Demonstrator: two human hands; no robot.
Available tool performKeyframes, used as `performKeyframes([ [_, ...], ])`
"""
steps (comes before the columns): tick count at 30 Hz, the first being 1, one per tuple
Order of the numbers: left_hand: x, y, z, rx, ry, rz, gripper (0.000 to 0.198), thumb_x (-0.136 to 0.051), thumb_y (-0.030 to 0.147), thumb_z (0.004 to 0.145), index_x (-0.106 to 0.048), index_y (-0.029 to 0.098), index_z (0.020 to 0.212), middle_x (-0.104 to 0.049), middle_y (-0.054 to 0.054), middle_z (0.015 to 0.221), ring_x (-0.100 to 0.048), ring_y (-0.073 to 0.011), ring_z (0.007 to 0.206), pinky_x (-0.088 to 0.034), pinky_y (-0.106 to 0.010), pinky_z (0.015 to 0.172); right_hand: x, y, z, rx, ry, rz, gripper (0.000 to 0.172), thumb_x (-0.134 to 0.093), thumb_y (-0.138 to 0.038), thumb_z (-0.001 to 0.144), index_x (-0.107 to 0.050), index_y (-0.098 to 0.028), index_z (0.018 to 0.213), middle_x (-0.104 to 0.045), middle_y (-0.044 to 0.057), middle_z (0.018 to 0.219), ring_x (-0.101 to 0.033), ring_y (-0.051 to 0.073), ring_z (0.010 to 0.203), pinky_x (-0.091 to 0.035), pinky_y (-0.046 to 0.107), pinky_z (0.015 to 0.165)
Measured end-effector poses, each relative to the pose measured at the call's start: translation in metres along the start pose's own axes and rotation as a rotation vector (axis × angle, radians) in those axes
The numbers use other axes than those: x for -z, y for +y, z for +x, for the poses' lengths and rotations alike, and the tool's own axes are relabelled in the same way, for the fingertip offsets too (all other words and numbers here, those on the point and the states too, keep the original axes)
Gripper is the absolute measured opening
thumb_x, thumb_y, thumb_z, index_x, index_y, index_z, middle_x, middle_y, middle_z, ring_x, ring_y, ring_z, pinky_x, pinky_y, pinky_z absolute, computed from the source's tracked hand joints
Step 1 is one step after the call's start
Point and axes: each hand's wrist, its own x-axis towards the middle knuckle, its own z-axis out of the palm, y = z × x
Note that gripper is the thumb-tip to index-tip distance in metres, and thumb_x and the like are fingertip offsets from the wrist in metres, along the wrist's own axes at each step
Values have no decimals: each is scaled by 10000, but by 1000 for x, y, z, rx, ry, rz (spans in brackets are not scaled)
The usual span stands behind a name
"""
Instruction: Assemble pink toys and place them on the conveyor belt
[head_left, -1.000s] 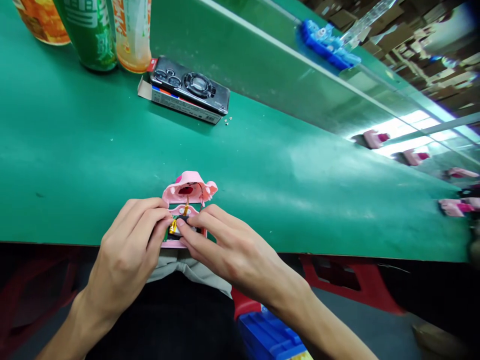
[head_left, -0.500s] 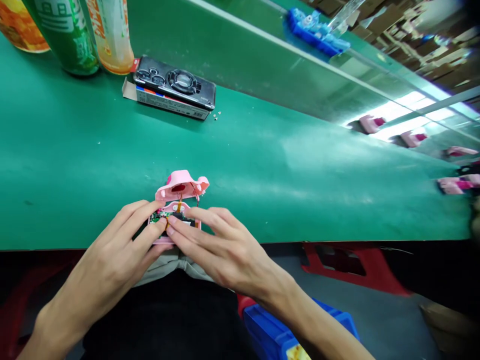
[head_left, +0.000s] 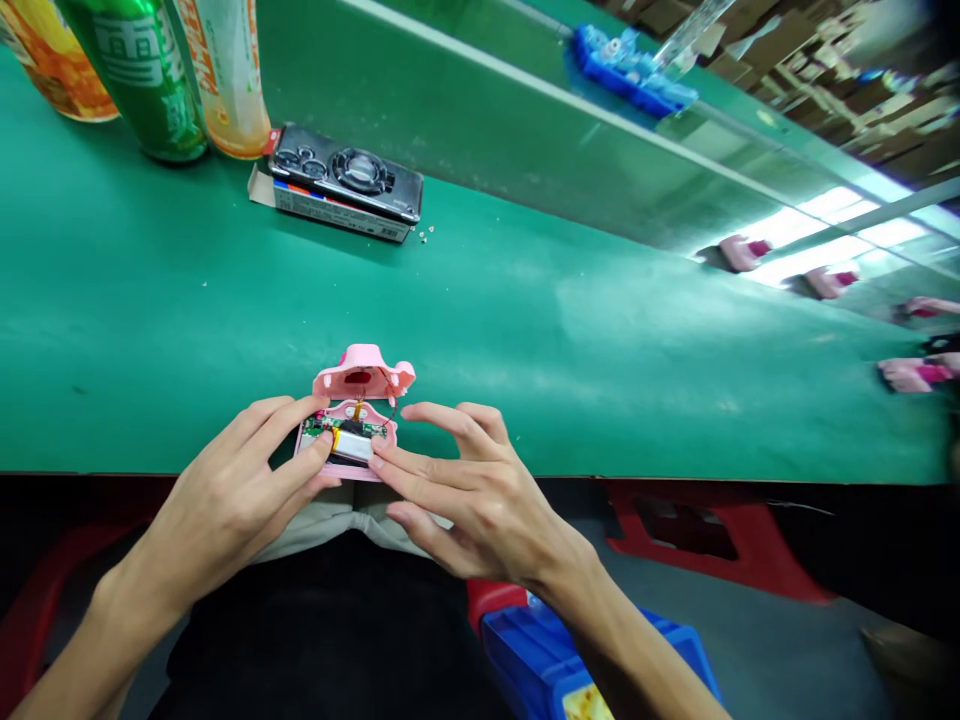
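A pink plastic housing lies opened at the table's front edge, with a green circuit board inside. A silver battery, yellow tape at its left end, sits over the board. Behind it stands the other pink shell, joined by thin wires and a ribbon cable. My left hand is closed on the housing's left side, a fingertip at the taped battery end. My right hand has its fingers apart, two fingertips touching the battery's right end and the index finger raised off it.
A boxed device with a round ring lies farther back on the green table. Bottles stand at the far left. Several pink casings are at the right. A blue bin and a red stool are below the edge.
My right hand has shifted right and its fingers have spread, uncovering the silver battery. My left hand still holds the housing.
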Motion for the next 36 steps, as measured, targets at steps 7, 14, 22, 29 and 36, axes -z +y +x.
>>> performKeyframes([
  [7,-12,1,-4,-44,91,154,256,-709,214,921,-612,120,1138,-664,-212,1261,-638,-343,1090,-586,-483,886,24,54,62,-665,110,236,600,-466,-609,1025,-734,-193,685,-680,34,596,-608,157,550,-469,313,582],
  [14,-11,-4,-5,-82,82,203,259,-699,121,897,-623,129,1144,-652,-234,1243,-638,-383,1114,-569,-510,864,18,64,203,-595,-1020,37,543,-780,-636,811,-684,-151,589,-563,45,609,-622,209,711,-438,318,659],
  [22,-24,2,-13,110,325,-177,413,-782,123,828,-621,207,1199,-656,-123,1251,-614,-304,1246,-514,-440,1047,37,52,192,-471,-1087,192,399,-808,-512,823,-749,-151,664,-633,27,613,-517,117,565,-348,249,543],
  [29,-19,35,18,660,856,-1057,370,-695,344,926,-652,241,1278,-676,-57,1240,-673,-185,1111,-577,-253,908,71,40,145,-203,-569,480,182,-739,-327,910,-744,-148,886,-707,-14,831,-573,101,727,-425,217,650],
  [36,-15,38,45,875,758,-1450,505,-584,586,955,-636,252,1330,-685,-110,1315,-711,-270,1103,-636,-350,802,65,38,123,-18,-399,560,230,-745,-248,885,-719,-136,1085,-729,34,1030,-608,127,841,-479,227,738],
])
